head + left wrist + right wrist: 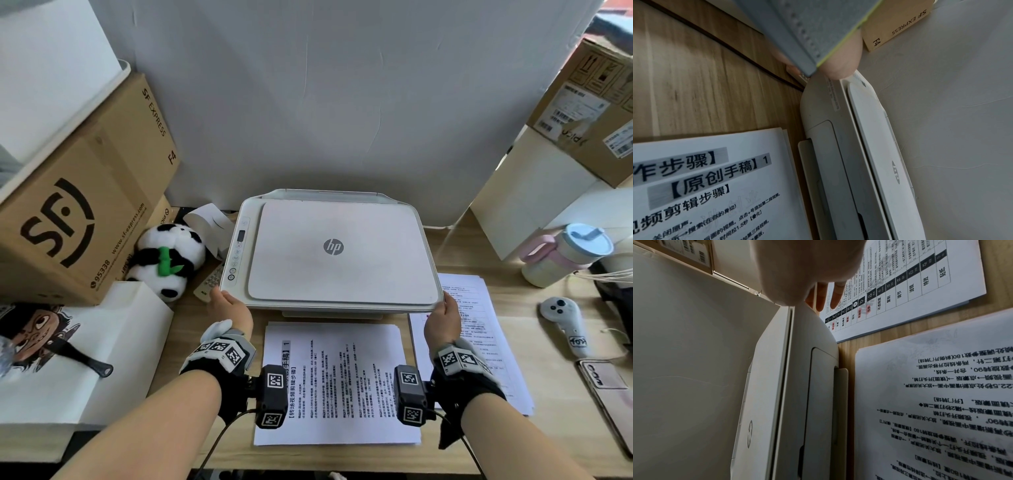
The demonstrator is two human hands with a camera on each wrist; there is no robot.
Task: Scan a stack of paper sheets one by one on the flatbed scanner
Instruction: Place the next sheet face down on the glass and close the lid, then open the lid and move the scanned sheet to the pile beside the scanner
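Nearest on the desk, the paper stack [337,383] lies face up, page 1 on top; a second pile [479,329] sits right. Beyond it, left hand [228,306] and right hand [443,318] hold the scanner [334,253] front corners; finger curl not fully visible. Lid closed; whether any sheet has been scanned cannot be told.
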